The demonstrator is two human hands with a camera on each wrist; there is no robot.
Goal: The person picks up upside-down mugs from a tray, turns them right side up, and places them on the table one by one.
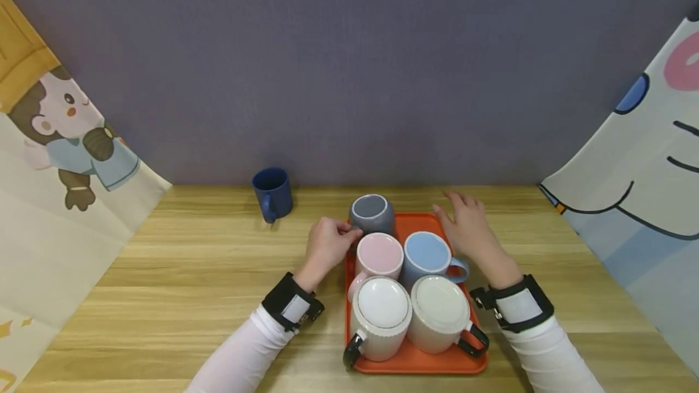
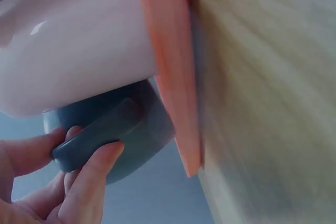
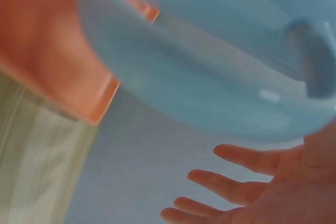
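Observation:
My left hand (image 1: 330, 242) pinches the handle (image 2: 97, 135) of a grey mug (image 1: 372, 214), which sits upside down at the far left of an orange tray (image 1: 415, 364). Just in front of it stands an upturned pink mug (image 1: 380, 253), with an upturned light blue mug (image 1: 428, 253) to its right. Over the tray's far right edge is my right hand (image 1: 468, 229), fingers spread and holding nothing. In the right wrist view the light blue mug's handle (image 3: 210, 93) looms close, with the fingers (image 3: 236, 187) beyond it.
Two upturned white mugs, one on the left (image 1: 381, 314) and one on the right (image 1: 440, 311), fill the tray's near end, their black handles jutting past its rim. A dark blue mug (image 1: 274, 193) stands upright at the back left of the wooden table (image 1: 180, 284), before a grey wall.

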